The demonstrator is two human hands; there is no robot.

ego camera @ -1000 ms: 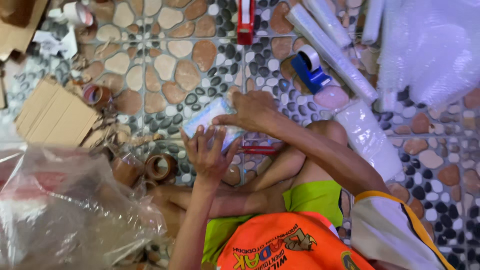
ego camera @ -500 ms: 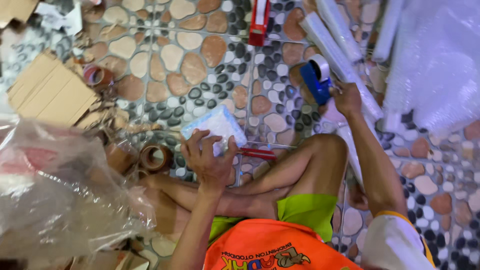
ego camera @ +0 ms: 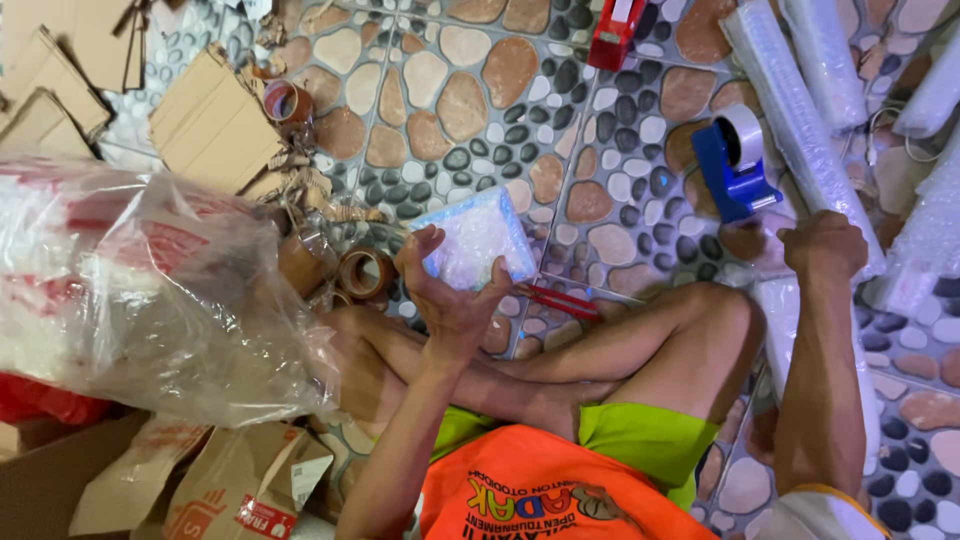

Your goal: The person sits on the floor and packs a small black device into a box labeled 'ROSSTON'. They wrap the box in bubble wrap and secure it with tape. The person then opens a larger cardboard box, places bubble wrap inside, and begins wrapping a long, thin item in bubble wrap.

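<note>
Risk: left hand [ego camera: 450, 300] pinches bubble-wrapped parcel [ego camera: 475, 238] by 1 edge and could drop it; right hand [ego camera: 825, 245], clenched, looks empty near blue tape dispenser [ego camera: 733, 165].

Single head-worn view looked steeply down at the pebble-patterned tiled floor [ego camera: 480, 110], close over the seated person's crossed legs; both hands sat near frame centre, blue plastic tape dispenser [ego camera: 733, 165] upper right of them.
</note>
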